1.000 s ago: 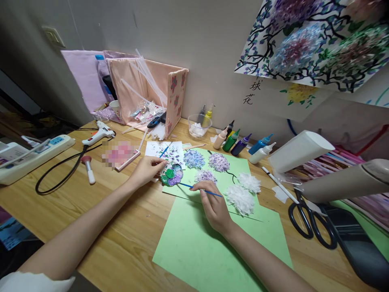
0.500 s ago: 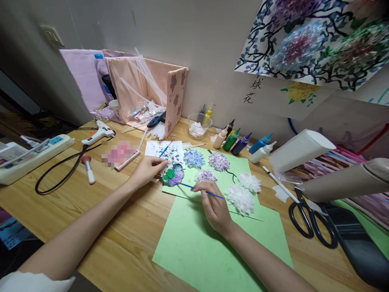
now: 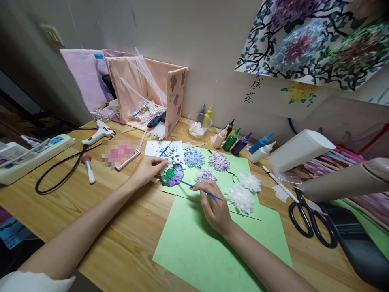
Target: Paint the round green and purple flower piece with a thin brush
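Note:
My right hand (image 3: 213,205) is closed round a thin blue paintbrush (image 3: 215,196), its tip at the lower right edge of a small round paint palette (image 3: 172,175). Green and purple paint fill the palette's wells. At the palette's upper left rim, my left hand (image 3: 148,168) pinches the edge between thumb and fingers. A second blue brush (image 3: 165,150) lies on a paint-spotted white paper (image 3: 152,148) just beyond. Right of the palette, green paper (image 3: 243,164) bears blue and purple tissue flowers (image 3: 219,161) and white tissue flowers (image 3: 241,198), with a dark painted stem.
Paint bottles (image 3: 231,140) and a clear bowl (image 3: 199,125) stand along the wall. Scissors (image 3: 300,219), a dark phone-like slab (image 3: 355,243) and a grey cylinder (image 3: 343,182) lie right. A glue gun (image 3: 99,133), power strip (image 3: 39,158) and pink fabric box (image 3: 176,95) are left.
The paintbrush in my right hand has shifted very slightly, its tip a little higher at the palette's edge. My left hand and the palette stay in place.

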Motion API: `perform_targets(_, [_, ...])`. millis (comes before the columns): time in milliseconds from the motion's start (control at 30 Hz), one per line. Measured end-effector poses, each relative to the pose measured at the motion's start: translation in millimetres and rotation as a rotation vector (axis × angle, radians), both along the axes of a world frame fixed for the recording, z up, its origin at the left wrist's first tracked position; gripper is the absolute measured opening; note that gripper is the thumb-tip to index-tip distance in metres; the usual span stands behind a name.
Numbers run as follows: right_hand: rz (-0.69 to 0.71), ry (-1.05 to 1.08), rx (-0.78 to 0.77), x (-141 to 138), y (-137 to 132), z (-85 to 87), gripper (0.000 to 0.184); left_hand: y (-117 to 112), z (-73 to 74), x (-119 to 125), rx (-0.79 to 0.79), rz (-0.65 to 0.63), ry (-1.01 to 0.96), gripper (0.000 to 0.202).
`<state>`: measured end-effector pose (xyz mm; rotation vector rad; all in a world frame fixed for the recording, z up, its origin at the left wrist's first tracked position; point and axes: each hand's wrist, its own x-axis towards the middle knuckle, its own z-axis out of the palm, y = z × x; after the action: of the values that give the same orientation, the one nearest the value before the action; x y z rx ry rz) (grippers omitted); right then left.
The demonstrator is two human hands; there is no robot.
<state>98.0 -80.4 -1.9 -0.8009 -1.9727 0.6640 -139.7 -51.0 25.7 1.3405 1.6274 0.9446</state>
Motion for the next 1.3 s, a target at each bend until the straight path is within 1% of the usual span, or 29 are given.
perform_targets(100, [-0.027, -0.017, 0.025, 0.4, -0.2, -0.2, 0.020, 0.0, 0.0, 0.2, -0.001, 0.001, -0.008, 0.040])
perform_targets(200, [0.016, -0.029, 0.017, 0.9, 0.1, -0.8, 0.021, 0.1, -0.1, 0.2, -0.001, -0.006, -0.001, 0.040])
perform_targets(333, [-0.053, -0.008, 0.012, 1.1, 1.0, -1.1, 0.022, 0.0, -0.4, 0.0, -0.003, -0.007, 0.005, 0.041])
perform_targets(500, [-0.082, 0.041, 0.071, 1.5, -0.4, -1.4, 0.024, 0.4, -1.7, -0.7, -0.017, -0.017, 0.002, 0.041])
perform_targets(600, [-0.111, 0.040, 0.086, 2.5, -1.8, -1.7, 0.021, 0.9, -2.9, -1.4, -0.012, -0.018, 0.003, 0.040])
perform_targets(700, [-0.097, 0.055, 0.095, 3.7, -2.4, -1.2, 0.021, 1.1, -4.1, -1.8, -0.015, -0.019, 0.003, 0.040])
perform_targets(800, [-0.055, 0.067, 0.105, 4.4, -2.2, 0.0, 0.024, 1.0, -5.0, -1.3, -0.024, -0.026, 0.000, 0.040])
perform_targets(967, [0.019, 0.025, 0.060, 2.8, -1.7, 0.6, 0.027, 0.9, -6.1, -0.3, -0.023, -0.051, 0.007, 0.038])
perform_targets(1100, [0.023, 0.002, 0.020, 1.1, -1.0, -1.1, 0.026, 1.3, -8.5, -1.1, -0.021, -0.061, 0.016, 0.037])
perform_targets(1300, [0.026, -0.010, 0.024, 0.6, -0.5, -2.3, 0.025, 1.0, -9.6, -2.2, -0.037, -0.067, 0.012, 0.039])
